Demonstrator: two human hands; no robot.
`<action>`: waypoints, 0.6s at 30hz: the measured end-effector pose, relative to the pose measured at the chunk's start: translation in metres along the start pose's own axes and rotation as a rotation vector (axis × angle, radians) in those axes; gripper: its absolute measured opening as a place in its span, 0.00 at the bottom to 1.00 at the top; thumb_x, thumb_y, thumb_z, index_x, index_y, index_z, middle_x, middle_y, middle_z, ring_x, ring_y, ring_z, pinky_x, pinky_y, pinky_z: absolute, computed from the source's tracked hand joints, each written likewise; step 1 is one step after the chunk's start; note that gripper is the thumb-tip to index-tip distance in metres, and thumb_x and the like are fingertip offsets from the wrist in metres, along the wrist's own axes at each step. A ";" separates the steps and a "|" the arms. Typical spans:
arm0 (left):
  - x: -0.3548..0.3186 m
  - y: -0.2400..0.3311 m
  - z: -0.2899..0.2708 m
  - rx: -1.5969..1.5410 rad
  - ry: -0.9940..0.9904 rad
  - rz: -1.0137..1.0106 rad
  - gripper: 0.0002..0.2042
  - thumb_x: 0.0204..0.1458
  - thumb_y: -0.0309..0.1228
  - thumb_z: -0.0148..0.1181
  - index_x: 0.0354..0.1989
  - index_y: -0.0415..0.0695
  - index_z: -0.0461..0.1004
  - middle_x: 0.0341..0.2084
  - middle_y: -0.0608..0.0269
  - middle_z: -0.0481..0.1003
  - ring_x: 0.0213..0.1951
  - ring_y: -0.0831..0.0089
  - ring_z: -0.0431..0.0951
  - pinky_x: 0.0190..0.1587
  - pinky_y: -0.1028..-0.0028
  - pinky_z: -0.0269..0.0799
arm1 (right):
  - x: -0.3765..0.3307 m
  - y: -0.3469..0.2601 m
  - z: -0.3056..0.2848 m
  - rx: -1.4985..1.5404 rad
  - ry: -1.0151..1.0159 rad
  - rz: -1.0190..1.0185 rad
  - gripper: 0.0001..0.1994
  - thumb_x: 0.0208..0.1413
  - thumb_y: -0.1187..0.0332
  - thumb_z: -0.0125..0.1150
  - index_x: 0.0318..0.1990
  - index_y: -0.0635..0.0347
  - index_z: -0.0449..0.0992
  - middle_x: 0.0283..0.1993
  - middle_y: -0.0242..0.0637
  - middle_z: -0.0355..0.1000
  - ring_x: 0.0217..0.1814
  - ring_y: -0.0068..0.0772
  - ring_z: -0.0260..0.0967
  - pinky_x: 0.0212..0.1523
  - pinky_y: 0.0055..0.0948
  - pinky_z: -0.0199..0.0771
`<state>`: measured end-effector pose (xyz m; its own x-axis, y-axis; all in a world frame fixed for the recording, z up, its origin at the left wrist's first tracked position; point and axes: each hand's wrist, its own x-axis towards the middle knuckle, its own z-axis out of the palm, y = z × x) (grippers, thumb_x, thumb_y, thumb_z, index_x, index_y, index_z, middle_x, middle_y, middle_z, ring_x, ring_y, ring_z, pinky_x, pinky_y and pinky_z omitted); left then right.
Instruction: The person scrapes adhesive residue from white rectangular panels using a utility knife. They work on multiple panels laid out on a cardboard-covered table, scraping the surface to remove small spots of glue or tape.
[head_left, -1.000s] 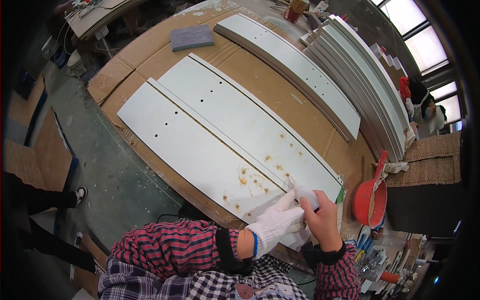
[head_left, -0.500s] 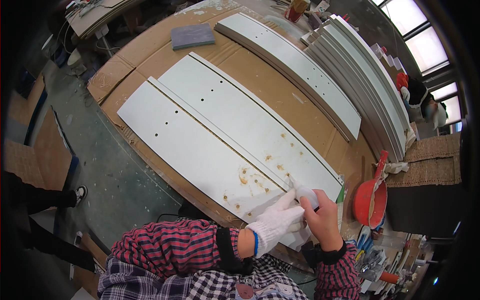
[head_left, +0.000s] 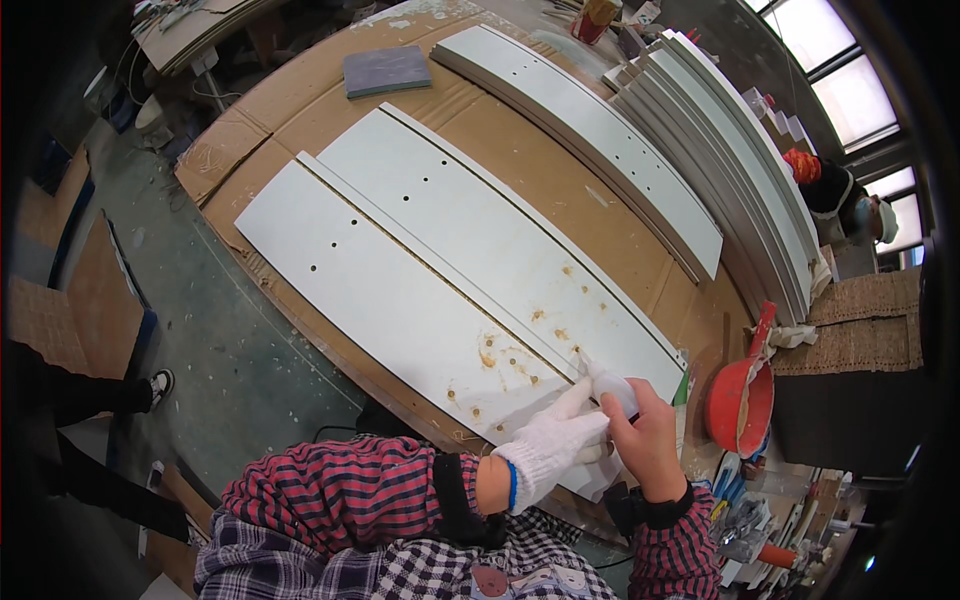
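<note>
Two long white boards (head_left: 400,290) with small holes lie side by side on a cardboard-covered bench (head_left: 520,130). Brownish glue spots dot their near end. My right hand (head_left: 650,440), bare, grips a small white squeeze bottle (head_left: 610,385) whose tip touches the near end of the farther board (head_left: 500,240). My left hand (head_left: 555,450), in a white knit glove, rests on the board's near corner right beside the bottle, its fingers against my right hand.
More white boards (head_left: 590,130) and a stack of panels (head_left: 730,170) lie at the far right of the bench. A grey block (head_left: 387,70) sits at the far end. A red bowl (head_left: 740,405) stands at the right. Another person (head_left: 840,200) is at the far right; someone's shoe (head_left: 155,385) is left.
</note>
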<state>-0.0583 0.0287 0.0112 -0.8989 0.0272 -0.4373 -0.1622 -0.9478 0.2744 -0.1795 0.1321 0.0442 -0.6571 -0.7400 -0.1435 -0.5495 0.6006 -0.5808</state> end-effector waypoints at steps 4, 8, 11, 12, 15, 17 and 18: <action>-0.001 0.002 -0.002 0.003 -0.029 0.027 0.37 0.60 0.33 0.54 0.71 0.39 0.38 0.61 0.51 0.59 0.55 0.65 0.70 0.57 0.71 0.69 | 0.002 -0.004 -0.001 0.034 -0.014 0.001 0.14 0.54 0.63 0.62 0.42 0.65 0.75 0.26 0.49 0.75 0.25 0.45 0.75 0.28 0.34 0.73; -0.006 0.011 0.005 0.076 0.064 0.015 0.37 0.60 0.34 0.53 0.72 0.40 0.38 0.60 0.51 0.61 0.56 0.65 0.69 0.57 0.70 0.68 | 0.008 -0.009 0.000 0.036 -0.028 -0.032 0.14 0.54 0.63 0.62 0.42 0.66 0.74 0.27 0.49 0.75 0.25 0.44 0.75 0.28 0.33 0.73; -0.010 0.015 0.004 0.043 0.076 0.039 0.36 0.60 0.34 0.53 0.72 0.42 0.39 0.58 0.52 0.62 0.55 0.65 0.69 0.58 0.70 0.68 | 0.013 -0.017 -0.001 0.031 -0.052 -0.036 0.14 0.54 0.65 0.62 0.42 0.66 0.74 0.26 0.47 0.75 0.25 0.38 0.73 0.27 0.31 0.72; -0.012 0.017 0.004 0.035 0.069 0.045 0.36 0.60 0.34 0.53 0.72 0.42 0.39 0.57 0.53 0.63 0.55 0.66 0.70 0.58 0.70 0.68 | 0.014 -0.017 0.001 0.021 -0.047 -0.052 0.13 0.54 0.66 0.62 0.42 0.67 0.74 0.25 0.45 0.74 0.24 0.32 0.72 0.27 0.29 0.71; -0.010 0.016 0.001 0.001 0.049 0.076 0.35 0.60 0.33 0.52 0.72 0.43 0.41 0.54 0.55 0.65 0.53 0.67 0.70 0.57 0.70 0.68 | 0.017 -0.019 0.002 -0.007 -0.033 -0.090 0.13 0.54 0.67 0.62 0.42 0.68 0.74 0.24 0.43 0.74 0.23 0.27 0.71 0.27 0.27 0.70; -0.010 0.015 -0.001 -0.010 0.040 0.083 0.34 0.60 0.33 0.52 0.71 0.44 0.43 0.53 0.56 0.66 0.52 0.68 0.71 0.56 0.71 0.69 | 0.018 -0.020 0.003 -0.017 -0.032 -0.100 0.13 0.54 0.67 0.62 0.42 0.68 0.75 0.24 0.43 0.74 0.23 0.28 0.72 0.27 0.28 0.70; -0.010 0.017 -0.001 -0.007 0.037 0.078 0.33 0.60 0.33 0.52 0.71 0.44 0.44 0.52 0.57 0.66 0.51 0.69 0.71 0.56 0.71 0.69 | 0.019 -0.020 0.003 -0.019 -0.034 -0.099 0.13 0.53 0.67 0.62 0.42 0.68 0.75 0.24 0.43 0.74 0.23 0.28 0.72 0.27 0.28 0.70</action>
<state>-0.0516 0.0124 0.0197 -0.8931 -0.0587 -0.4459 -0.0891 -0.9487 0.3034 -0.1795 0.1051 0.0508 -0.5809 -0.8060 -0.1136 -0.6208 0.5290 -0.5786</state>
